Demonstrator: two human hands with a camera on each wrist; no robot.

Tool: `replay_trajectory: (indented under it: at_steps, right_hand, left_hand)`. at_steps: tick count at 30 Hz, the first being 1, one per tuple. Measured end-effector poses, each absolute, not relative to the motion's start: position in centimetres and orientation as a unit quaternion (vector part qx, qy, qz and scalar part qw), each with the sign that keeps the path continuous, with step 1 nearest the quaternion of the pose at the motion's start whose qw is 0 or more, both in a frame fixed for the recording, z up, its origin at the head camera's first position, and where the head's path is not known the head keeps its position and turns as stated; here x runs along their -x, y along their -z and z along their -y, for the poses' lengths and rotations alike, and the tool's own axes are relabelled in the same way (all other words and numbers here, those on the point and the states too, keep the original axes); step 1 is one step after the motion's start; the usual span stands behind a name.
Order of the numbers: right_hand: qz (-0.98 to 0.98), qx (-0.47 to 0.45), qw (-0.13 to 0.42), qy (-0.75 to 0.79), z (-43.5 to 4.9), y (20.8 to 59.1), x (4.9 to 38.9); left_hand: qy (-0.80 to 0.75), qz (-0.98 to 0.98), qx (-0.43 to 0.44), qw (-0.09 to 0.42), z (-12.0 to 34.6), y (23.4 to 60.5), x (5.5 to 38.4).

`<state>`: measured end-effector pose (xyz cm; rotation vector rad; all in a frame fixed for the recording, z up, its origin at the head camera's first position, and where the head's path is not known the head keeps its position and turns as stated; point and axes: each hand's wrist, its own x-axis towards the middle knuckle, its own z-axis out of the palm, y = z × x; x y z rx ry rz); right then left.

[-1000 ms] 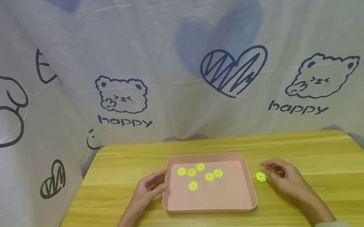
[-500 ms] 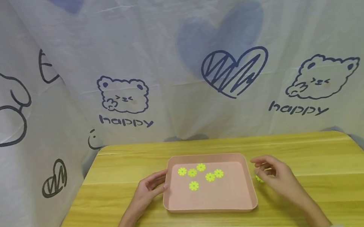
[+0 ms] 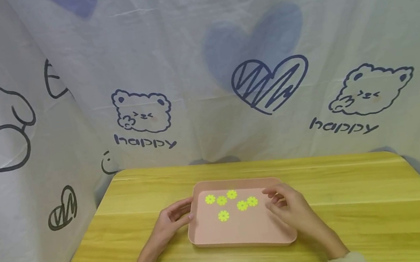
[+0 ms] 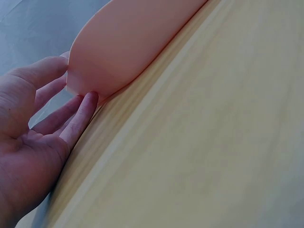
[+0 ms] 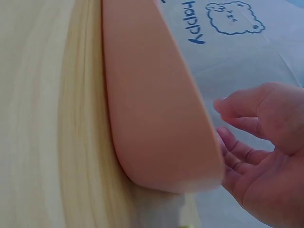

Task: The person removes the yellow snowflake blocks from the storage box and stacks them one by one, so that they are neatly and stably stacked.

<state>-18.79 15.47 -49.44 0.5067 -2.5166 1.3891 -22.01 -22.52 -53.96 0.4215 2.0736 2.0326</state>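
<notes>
A shallow pink tray (image 3: 244,245) lies on the table with several yellow-green flower-shaped discs (image 3: 223,216) in it. The left hand (image 3: 171,218) touches the tray's left side; in the left wrist view its thumb is at the rim and its fingertips rest low against the outer wall, loosely bent. Over the tray's right edge hovers the right hand (image 3: 292,208), fingers loosely bent and nothing seen between them. In the right wrist view that hand (image 5: 266,142) is beside the tray's outer wall (image 5: 156,104). One more yellow-green bit (image 5: 185,226) peeks in at the bottom edge there.
The wooden table (image 3: 360,200) extends around the tray on all sides. A pale curtain (image 3: 196,84) printed with bears and hearts hangs behind it and along the left.
The right hand has moved left, from beside the loose disc at the tray's right to over the tray's right rim. It now hides that disc's spot in the head view. The left hand stays put.
</notes>
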Motion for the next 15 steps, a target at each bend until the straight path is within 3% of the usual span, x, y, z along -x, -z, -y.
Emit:
replay_trajectory:
  at_steps: [15]
  right_hand:
    - [0.894,-0.202,0.09,-0.391,-13.4,50.4,21.3]
  left_hand:
    - [-0.689,-0.704,-0.136,0.106,22.5,54.1,22.1]
